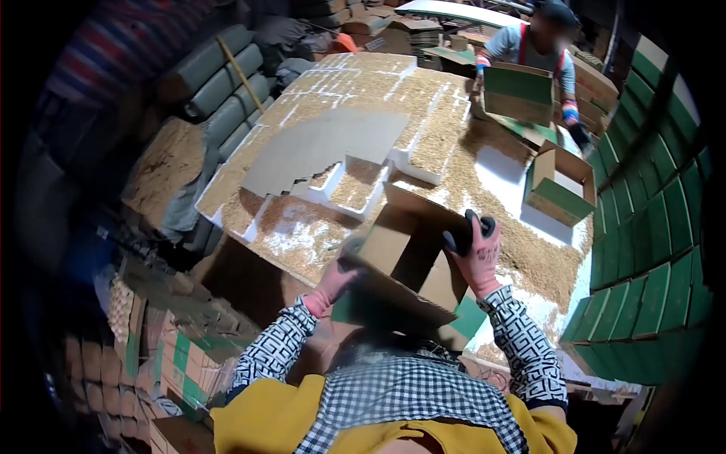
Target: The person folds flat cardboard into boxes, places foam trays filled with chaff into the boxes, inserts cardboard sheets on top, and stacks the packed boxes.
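Observation:
An open cardboard box [401,293], brown inside with some green outside, is tilted in front of my body at the near edge of the table. On its left side, my left hand [336,278], in a pink glove with dark fingertips, grips the cardboard; motion blurs its fingers. My right hand [482,253], gloved the same way, is closed on the box's right edge, thumb toward the inside. The flaps stand spread and the inside looks hollow. Just beyond the box are white trays [363,185] filled with light brown shavings-like material.
A grey cardboard sheet [325,147] lies over some trays. Another open box [560,198] stands at right. Across the table, a person [529,53] handles a green box [519,94]. Green cartons [643,295] are stacked on the right, grey sacks [219,91] on the left.

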